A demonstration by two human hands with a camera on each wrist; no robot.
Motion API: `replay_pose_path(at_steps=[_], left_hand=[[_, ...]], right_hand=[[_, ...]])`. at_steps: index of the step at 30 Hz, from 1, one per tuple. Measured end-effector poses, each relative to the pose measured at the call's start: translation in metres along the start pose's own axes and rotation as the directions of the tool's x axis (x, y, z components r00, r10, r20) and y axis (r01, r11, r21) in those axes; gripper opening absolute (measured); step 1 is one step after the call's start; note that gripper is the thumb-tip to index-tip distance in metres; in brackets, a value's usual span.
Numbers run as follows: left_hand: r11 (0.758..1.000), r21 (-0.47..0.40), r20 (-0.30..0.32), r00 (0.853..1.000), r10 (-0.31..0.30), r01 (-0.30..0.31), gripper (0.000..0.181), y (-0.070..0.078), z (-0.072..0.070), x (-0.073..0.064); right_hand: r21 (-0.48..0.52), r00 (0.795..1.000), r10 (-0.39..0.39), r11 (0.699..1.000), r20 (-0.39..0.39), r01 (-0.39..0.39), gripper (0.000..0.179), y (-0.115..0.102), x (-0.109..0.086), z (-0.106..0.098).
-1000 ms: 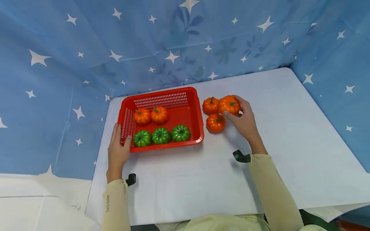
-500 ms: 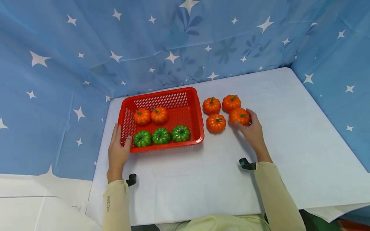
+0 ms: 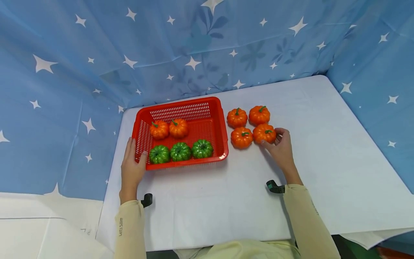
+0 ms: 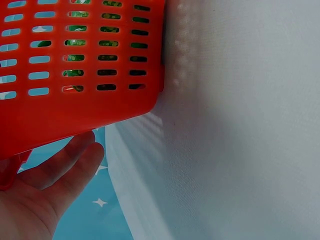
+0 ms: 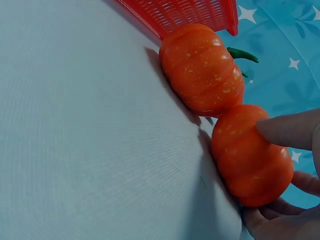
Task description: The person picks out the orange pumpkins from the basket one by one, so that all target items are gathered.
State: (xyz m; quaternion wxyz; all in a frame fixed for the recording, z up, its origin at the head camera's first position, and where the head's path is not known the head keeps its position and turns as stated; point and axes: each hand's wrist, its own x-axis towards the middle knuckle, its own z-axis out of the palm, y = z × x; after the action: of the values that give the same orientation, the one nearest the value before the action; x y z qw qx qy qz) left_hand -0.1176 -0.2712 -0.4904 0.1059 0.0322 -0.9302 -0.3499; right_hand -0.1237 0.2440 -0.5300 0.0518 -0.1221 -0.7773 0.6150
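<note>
My right hand [image 3: 282, 149] holds a small orange toy pumpkin [image 3: 264, 133] with a green stem between thumb and fingers. In the right wrist view this pumpkin [image 5: 250, 157] sits low at the cloth, right up against another orange pumpkin [image 5: 200, 70]. Three more orange pumpkins make a square with it: near left [image 3: 241, 138], back left [image 3: 237, 118] and back right [image 3: 259, 115]. My left hand [image 3: 133, 169] rests against the left end of the red basket [image 3: 185, 164], fingers straight along its outer wall. The left wrist view shows fingertips [image 4: 90, 152] at the basket's edge.
Inside the basket, two orange pumpkins [image 3: 179, 128] sit at the back left, and three green pumpkins [image 3: 180, 152] line the near wall. A white cloth [image 3: 207, 208] covers the table. Blue star-patterned curtain [image 3: 194, 46] hangs behind and at both sides.
My right hand has set one pumpkin down at the back right, come nearer with another, and moved it left beside the near-left pumpkin. My left hand has stayed at the basket.
</note>
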Motion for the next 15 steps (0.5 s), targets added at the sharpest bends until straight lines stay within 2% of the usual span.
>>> replay_pose_path(at_steps=[5,9,15], left_hand=[[1.0,0.006,0.003,1.0,-0.02,0.02,0.071,0.001,-0.002,-0.002],[1.0,0.009,0.001,1.0,-0.012,0.012,0.071,0.002,-0.002,-0.001],[1.0,0.002,0.014,1.0,-0.015,0.015,0.072,0.003,-0.001,0.0]], right_hand=[[-0.031,0.999,-0.042,0.999,-0.001,0.042,0.073,0.005,0.0,0.001],[-0.054,0.998,-0.062,0.997,-0.005,0.062,0.073,0.004,-0.001,0.0],[-0.05,0.988,-0.132,0.99,-0.075,0.128,0.073,-0.012,-0.002,0.002]])
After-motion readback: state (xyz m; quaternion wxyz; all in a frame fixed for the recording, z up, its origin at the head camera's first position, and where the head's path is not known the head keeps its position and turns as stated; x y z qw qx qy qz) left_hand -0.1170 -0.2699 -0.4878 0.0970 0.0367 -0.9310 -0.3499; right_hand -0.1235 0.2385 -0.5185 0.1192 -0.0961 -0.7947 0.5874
